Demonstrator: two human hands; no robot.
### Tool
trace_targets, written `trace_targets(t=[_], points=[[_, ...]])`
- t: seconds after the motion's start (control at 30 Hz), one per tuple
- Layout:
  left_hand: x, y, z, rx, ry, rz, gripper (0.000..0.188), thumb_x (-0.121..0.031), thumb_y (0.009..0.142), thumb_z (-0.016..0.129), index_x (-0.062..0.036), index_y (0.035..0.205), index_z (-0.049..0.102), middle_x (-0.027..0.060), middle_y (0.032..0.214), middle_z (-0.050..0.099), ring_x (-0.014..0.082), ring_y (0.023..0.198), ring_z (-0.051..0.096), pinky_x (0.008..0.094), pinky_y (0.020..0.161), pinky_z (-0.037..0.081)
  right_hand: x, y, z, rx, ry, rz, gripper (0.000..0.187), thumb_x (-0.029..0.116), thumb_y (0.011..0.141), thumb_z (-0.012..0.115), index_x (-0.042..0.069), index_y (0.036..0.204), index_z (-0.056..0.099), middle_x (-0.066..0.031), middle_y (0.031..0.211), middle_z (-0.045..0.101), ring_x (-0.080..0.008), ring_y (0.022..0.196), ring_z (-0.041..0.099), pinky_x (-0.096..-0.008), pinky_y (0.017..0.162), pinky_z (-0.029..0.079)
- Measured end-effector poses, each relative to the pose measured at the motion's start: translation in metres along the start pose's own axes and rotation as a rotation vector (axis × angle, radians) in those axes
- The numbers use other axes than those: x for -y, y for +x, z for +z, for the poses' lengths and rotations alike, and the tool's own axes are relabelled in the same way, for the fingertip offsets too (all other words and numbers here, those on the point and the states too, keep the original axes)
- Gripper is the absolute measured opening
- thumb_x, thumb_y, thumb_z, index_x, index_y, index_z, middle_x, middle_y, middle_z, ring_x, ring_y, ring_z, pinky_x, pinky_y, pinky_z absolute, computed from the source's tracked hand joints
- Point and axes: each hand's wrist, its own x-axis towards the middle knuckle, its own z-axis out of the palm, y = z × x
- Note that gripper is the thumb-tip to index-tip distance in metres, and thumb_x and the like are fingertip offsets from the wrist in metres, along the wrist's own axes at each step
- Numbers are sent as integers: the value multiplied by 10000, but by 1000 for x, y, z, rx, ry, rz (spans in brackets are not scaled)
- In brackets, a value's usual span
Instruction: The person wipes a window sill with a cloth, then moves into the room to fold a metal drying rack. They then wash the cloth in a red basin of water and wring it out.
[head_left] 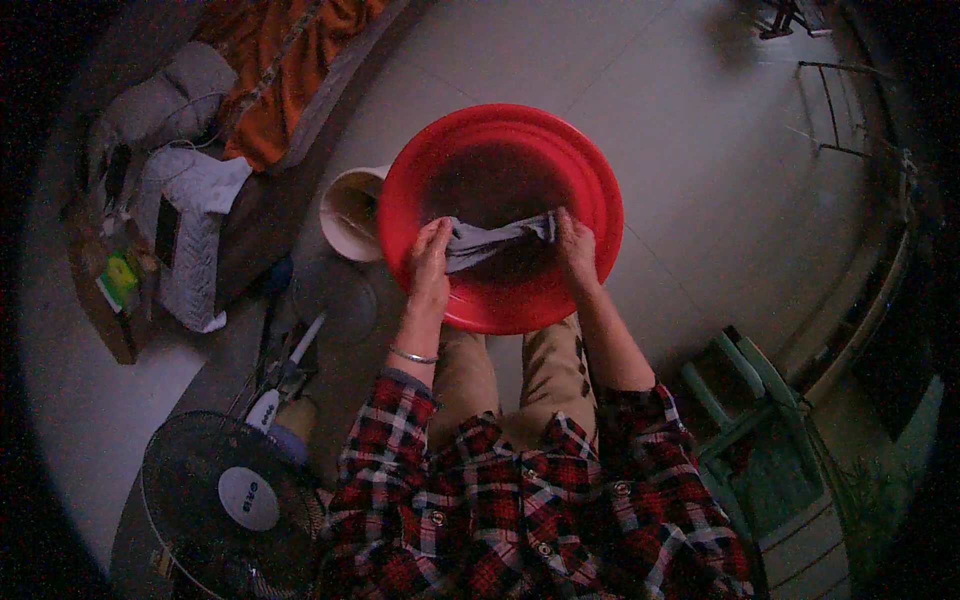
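Stretched between my hands is a small grey piece of cloth that looks like a sock [495, 240]. My left hand [431, 262] is closed on its left end, and my right hand [576, 248] pinches the other end. The cloth hangs slightly twisted over a round red basin [600, 190]. Darkness fills the basin's middle; I cannot tell whether that is water or shadow. Both wrists are above the basin's near rim, just in front of my knees.
A pale bucket [345, 240] stands against the basin's left side. A fan [235, 500] is at the lower left, a green chair [760, 440] at the lower right. Up left, a low table bears an orange cloth [275, 90] and a white cloth [190, 240].
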Motion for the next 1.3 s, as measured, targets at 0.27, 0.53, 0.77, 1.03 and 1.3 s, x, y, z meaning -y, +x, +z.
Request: trace_targets(t=[0.27,0.53,0.77,1.03,1.3], points=[[-24,-14,-18,-35,368,38,412,-143,858,664,-11,1214,506,78,1100,580,145,991,555,277,885,434,33,-18,-12,-213,196,-118,424,369,961,502,-2,835,665,-25,684,587,-122,645,494,-293,608,415],[-19,-12,-24,-12,289,93,481,-136,876,634,-2,1297,444,105,1194,550,161,1041,545,282,922,418,24,-23,-13,-229,-337,-303,434,312,886,608,-18,1159,533,-165,1045,614,-287,929,587,-382,789,475],[3,-18,-2,-71,144,-253,680,-421,875,603,-118,1418,326,108,1338,452,246,1194,453,375,961,399,62,-28,49,-109,-614,-271,618,206,831,654,47,1360,375,-242,1258,504,-389,1084,537,-423,910,451],[23,13,-7,120,-186,-214,704,-626,864,491,-106,1328,387,115,1232,490,270,1110,510,434,869,470,48,-84,90,220,-84,-569,499,-32,775,600,48,1259,508,-165,1078,583,-288,1008,570,-352,896,445],[31,52,13,137,-11,-215,536,-606,870,512,-88,956,616,24,898,577,150,852,562,308,688,472,95,-105,94,53,-113,-568,392,112,808,679,26,1127,467,-215,1010,550,-402,908,574,-406,741,479]])
